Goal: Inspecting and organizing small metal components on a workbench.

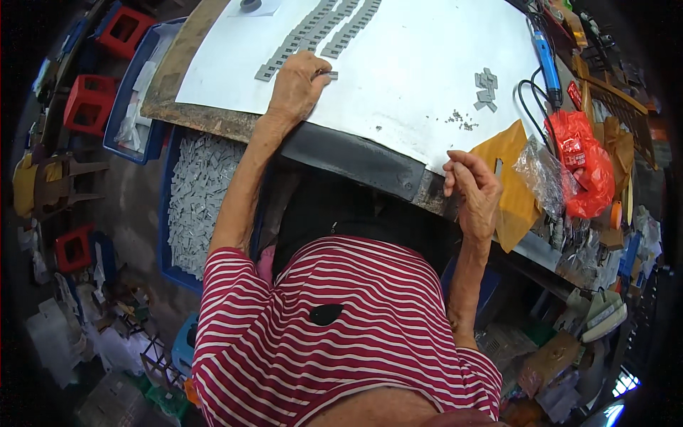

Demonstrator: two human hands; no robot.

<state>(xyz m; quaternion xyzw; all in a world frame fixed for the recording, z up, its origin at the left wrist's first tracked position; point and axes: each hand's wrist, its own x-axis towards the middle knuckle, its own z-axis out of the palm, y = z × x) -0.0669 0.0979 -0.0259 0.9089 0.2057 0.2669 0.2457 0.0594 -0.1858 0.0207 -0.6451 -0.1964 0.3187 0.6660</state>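
Observation:
My left hand (293, 87) is over the white sheet (420, 78) on the table, its fingers closed on a small flat grey piece (331, 75) that sticks out on the right. Just beyond it, rows of like grey pieces (284, 54), each with a dark square mark, run away toward the far edge. Over the table's front edge, my right hand (475, 193) is raised with its fingers curled and thumb against them. Whatever it may hold is too small to see. Between the hands and farther right lie tiny dark bits (459, 119) and a loose cluster of grey pieces (486, 89).
A blue bin (165, 242) full of grey pieces stands below the table at left. Right of the sheet are a blue corded tool (546, 60), a red plastic bag (587, 167), a yellow envelope (514, 213) and clear plastic (537, 171). Red stools (89, 103) stand at far left.

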